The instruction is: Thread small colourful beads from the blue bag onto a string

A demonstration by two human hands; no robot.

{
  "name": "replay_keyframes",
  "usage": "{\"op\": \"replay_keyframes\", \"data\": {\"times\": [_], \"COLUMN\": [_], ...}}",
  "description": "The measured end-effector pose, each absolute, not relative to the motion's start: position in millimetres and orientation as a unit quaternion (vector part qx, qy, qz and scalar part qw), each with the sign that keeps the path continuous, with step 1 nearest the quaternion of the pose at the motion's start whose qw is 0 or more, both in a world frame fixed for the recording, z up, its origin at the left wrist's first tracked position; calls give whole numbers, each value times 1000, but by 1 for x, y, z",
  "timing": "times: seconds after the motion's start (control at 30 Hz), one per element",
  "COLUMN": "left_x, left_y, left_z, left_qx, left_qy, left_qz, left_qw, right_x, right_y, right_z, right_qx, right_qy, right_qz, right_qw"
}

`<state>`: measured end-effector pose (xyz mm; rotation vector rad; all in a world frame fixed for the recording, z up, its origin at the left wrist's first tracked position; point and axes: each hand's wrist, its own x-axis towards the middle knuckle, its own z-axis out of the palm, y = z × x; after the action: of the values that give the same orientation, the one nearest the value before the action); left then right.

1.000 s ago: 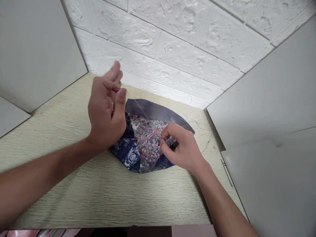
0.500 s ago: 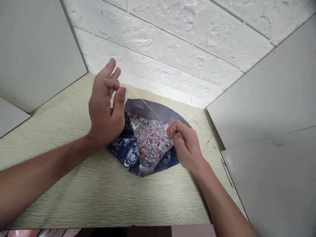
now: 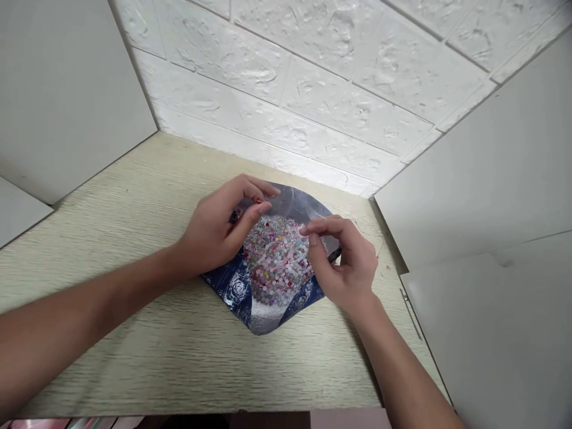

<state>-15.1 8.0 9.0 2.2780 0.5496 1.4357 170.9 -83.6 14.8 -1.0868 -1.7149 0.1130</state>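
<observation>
A pouch with a blue, white-flowered outside (image 3: 236, 289) lies spread open, its grey lining showing at the back. Small beads (image 3: 277, 256) fill it, mostly clear, white and pink with some red ones. Over its back left part, my left hand (image 3: 214, 226) pinches a red bead (image 3: 259, 201) between thumb and forefinger. My right hand (image 3: 346, 259) is at the pouch's right side, thumb and forefinger closed on a fine pale thread, which is hardly visible against the beads. The two hands are apart, fingertips facing each other.
The pouch rests on a pale wood-grain tabletop (image 3: 187, 357). A white brick-pattern wall (image 3: 286, 95) rises behind it. White panels stand at the left (image 3: 71, 89) and right (image 3: 482, 179). Fine loose threads lie near the back right corner.
My left hand has come down and right from its raised place, closer to my right hand. The thread, stretched between the hands before, has gone slack. My right hand has turned slightly.
</observation>
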Motion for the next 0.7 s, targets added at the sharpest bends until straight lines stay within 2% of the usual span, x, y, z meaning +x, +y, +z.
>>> {"op": "replay_keyframes", "data": {"times": [0.2, 0.4, 0.7], "left_x": [-15, -14, -14], "left_y": [4, 4, 6], "left_z": [10, 7, 4], "left_qx": [884, 903, 912], "left_qy": [133, 116, 112], "left_qz": [421, 384, 351], "left_qw": [154, 157, 178], "right_x": [175, 167, 171], "right_y": [-83, -84, -81], "right_z": [15, 21, 16], "right_qx": [-438, -463, -476], "right_qy": [-691, -770, -787], "right_qz": [69, 129, 100], "right_qw": [571, 419, 379]}}
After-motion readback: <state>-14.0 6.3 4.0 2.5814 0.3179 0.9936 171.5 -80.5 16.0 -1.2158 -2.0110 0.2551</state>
